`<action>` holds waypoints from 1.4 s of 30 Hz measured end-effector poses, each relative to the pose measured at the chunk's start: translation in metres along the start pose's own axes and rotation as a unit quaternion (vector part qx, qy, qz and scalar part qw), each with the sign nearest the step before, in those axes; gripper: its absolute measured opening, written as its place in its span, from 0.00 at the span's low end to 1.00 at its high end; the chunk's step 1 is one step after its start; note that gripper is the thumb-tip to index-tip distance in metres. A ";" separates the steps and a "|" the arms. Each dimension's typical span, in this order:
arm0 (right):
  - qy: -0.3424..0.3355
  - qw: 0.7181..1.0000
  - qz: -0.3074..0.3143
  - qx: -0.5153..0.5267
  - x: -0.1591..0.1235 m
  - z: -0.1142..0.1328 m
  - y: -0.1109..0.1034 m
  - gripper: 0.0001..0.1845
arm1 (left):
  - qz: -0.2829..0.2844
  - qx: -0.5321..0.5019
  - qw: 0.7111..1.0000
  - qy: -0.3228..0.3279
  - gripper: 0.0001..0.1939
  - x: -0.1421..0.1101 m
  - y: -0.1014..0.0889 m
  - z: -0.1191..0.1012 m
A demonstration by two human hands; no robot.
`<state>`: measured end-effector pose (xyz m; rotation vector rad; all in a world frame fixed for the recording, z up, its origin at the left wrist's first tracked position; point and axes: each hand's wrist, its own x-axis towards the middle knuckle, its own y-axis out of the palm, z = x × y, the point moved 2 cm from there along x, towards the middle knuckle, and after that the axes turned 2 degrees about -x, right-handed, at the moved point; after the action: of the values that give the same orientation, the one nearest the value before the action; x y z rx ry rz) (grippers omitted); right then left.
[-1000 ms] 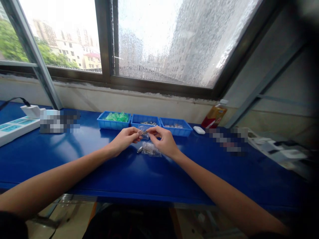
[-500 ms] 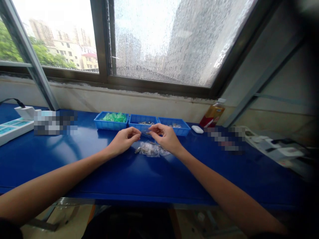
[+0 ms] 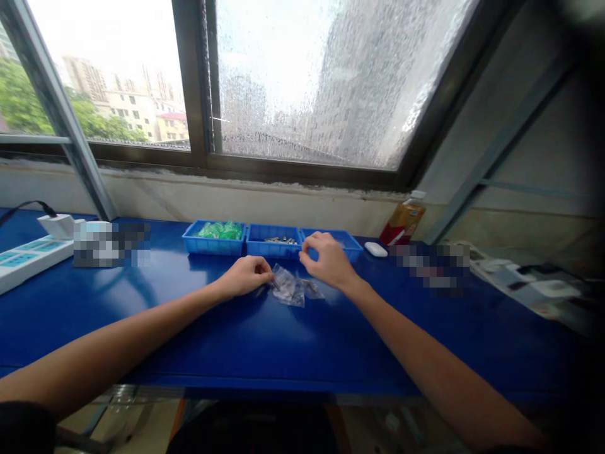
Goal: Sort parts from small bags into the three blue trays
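Note:
My left hand (image 3: 246, 276) rests low on the blue table (image 3: 265, 340), fingers pinched on the edge of a small clear plastic bag (image 3: 287, 290) that lies with other bags of metal parts. My right hand (image 3: 328, 258) hovers just past the bags, beside the right blue tray (image 3: 352, 248), fingers curled loosely; I cannot make out anything in them. Three blue trays stand in a row behind: the left tray (image 3: 213, 232) holds green pieces, the middle tray (image 3: 276, 241) holds small metal parts.
A white power strip (image 3: 28, 258) lies at far left with a plugged cable. An orange bottle (image 3: 403, 222) and a small white object (image 3: 377, 250) sit right of the trays. White devices (image 3: 529, 284) clutter the far right. A window wall runs behind.
Both hands were raised together, pinching a small bag between them. Now the left hand has dropped to the table with the bag, and the right hand has moved away toward the right tray.

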<state>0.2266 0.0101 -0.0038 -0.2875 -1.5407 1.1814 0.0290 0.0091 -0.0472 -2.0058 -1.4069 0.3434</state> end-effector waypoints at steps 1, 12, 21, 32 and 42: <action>-0.015 1.000 0.011 0.023 -0.001 0.012 0.000 0.05 | -0.018 -0.035 0.999 0.001 0.13 0.003 -0.002 0.002; 0.257 0.806 0.170 0.506 -0.011 0.031 0.023 0.14 | -0.156 -0.045 0.976 0.142 0.08 -0.017 -0.008 -0.009; 0.153 0.885 0.041 0.438 -0.011 0.031 0.017 0.03 | -0.098 -0.024 0.982 0.161 0.10 -0.017 -0.008 -0.014; -0.118 0.975 -0.035 0.187 -0.016 0.042 0.008 0.09 | -0.043 -0.401 0.913 -0.061 0.13 -0.018 -0.002 -0.012; 0.180 0.888 0.017 0.422 -0.013 0.034 0.020 0.13 | -0.068 -0.344 0.937 -0.006 0.11 -0.019 -0.004 -0.014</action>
<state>0.1939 -0.0071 -0.0234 0.0566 -0.6042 1.6037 0.0262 -0.0120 -0.0368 -2.4146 -1.8350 -0.2429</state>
